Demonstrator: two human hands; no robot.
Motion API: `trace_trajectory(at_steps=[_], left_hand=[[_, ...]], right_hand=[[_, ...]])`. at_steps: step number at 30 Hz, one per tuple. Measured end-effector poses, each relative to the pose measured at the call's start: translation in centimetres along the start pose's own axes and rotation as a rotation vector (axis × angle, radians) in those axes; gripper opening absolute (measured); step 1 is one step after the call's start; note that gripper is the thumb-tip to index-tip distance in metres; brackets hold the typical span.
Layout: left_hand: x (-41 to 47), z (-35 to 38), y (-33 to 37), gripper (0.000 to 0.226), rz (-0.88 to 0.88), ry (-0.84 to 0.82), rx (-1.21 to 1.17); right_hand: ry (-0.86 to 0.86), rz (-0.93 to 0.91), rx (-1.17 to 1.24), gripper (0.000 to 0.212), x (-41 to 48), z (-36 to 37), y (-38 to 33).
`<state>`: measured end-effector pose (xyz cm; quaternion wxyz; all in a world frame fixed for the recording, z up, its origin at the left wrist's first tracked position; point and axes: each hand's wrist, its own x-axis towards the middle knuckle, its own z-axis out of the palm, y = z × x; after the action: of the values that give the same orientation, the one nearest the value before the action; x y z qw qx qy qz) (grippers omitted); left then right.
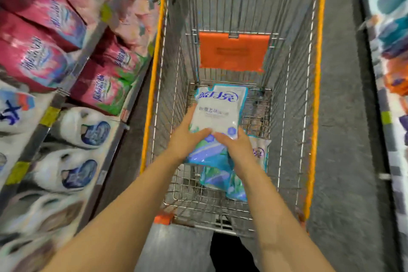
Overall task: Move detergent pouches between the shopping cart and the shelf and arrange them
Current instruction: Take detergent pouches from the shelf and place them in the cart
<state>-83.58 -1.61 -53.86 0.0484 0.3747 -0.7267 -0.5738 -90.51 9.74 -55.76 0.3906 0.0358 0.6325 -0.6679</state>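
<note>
In both hands, low inside the shopping cart (318,95), toward its near end: a detergent pouch (220,112). White and grainy through the middle, blue band with big white lettering across the top, teal and green at the bottom, a notch cut into the upper left corner. Clamped at its lower end from both sides. Left hand (187,139) curled round the lower left edge, thumb laid across the front. Right hand (238,150) wrapped over the lower right corner, fingers on the face. Lying lengthwise along the cart, long axis running away from the person, lettered top toward the orange flap (234,51), bottom toward the body, printed front up. Lifted clear or resting on what lies below, hard to tell. Underneath, on the wire floor, a second pouch (223,181) in teal, and a third pouch (261,152) just beside the right wrist. Off left, the shelf (106,139), with pink pouches (103,90) above and white pouches (86,130) below, all blurred.
</note>
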Motion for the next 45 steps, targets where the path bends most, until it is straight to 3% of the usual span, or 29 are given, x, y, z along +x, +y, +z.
trace_trajectory(at_steps=[3,7,11,14,16,23,26,32,37,41,45], left_hand=[[2.0,0.7,-3.5,0.086,-0.130,0.021,0.031],[3.5,1.6,-7.8,0.073,-0.304,0.051,0.169],[3.7,2.1,-11.6,0.080,-0.485,0.033,0.207],[2.6,2.2,-12.9,0.064,-0.677,-0.113,0.351],[2.0,2.6,-13.5,0.058,-0.712,-0.184,0.330],[1.9,2.5,-11.5,0.042,-0.677,-0.167,0.311],[2.0,2.1,-10.0,0.035,-0.627,-0.112,0.327],[2.0,1.2,-7.0,0.026,-0.523,0.027,0.264],[1.2,-2.6,-1.6,0.013,-0.323,0.172,0.115],[-0.6,-6.7,2.8,0.028,-0.177,0.339,0.011],[-3.9,-11.8,6.5,0.029,-0.049,0.515,-0.107]], right_hand=[[-0.014,0.122,-0.009,0.029,3.2,0.1,3.7],[-0.107,0.269,0.014,0.026,5.8,0.0,8.5],[-0.176,0.468,-0.010,0.023,7.9,0.1,12.2],[-0.221,0.525,-0.214,0.040,8.0,0.5,15.4],[-0.216,0.497,-0.353,0.053,7.1,0.4,17.2],[-0.139,0.536,-0.658,0.042,5.8,1.3,16.4],[0.018,0.591,-0.559,0.041,6.5,1.9,13.8],[0.049,0.320,-0.470,0.033,8.1,4.0,7.3],[-0.005,0.115,-0.462,0.020,7.0,8.0,1.5],[-0.078,-0.040,-0.457,0.020,4.6,12.3,-3.0],[-0.170,-0.228,-0.424,0.012,0.5,17.8,-6.7]])
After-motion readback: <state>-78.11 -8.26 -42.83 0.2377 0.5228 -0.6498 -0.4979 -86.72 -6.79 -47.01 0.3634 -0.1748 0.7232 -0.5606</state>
